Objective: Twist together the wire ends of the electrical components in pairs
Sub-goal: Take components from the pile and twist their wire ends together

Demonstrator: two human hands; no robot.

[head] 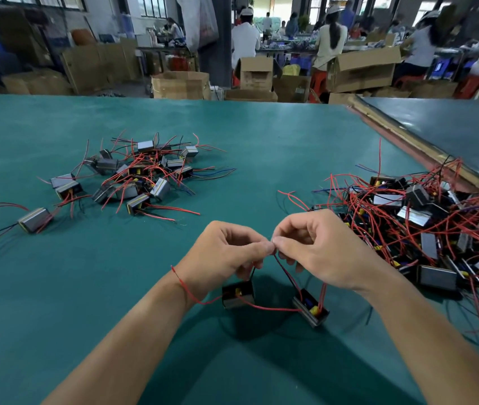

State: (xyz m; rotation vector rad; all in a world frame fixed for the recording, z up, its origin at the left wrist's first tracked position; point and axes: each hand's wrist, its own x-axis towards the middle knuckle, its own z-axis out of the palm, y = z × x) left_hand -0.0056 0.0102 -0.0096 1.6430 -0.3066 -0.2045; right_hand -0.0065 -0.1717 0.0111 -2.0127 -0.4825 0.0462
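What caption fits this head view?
Left hand and right hand pinch wires of two components over a green table, between a left pile and a right pile.

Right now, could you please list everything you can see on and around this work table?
table: one, teal, fills the foreground
second table: one, grey-blue, far right
left pile: over a dozen components, grey with red and black wires, table's far left
right pile: too tangled to count, mostly red wires, table's right
components under the hands: two, dark with yellow parts, near edge
wire ends: two, dark leads, pinched where the hands meet
cardboard boxes: several, brown, floor beyond the table
people: several, blurred, at background benches
left hand: one, pinching the wire ends
right hand: one, pinching the wire ends
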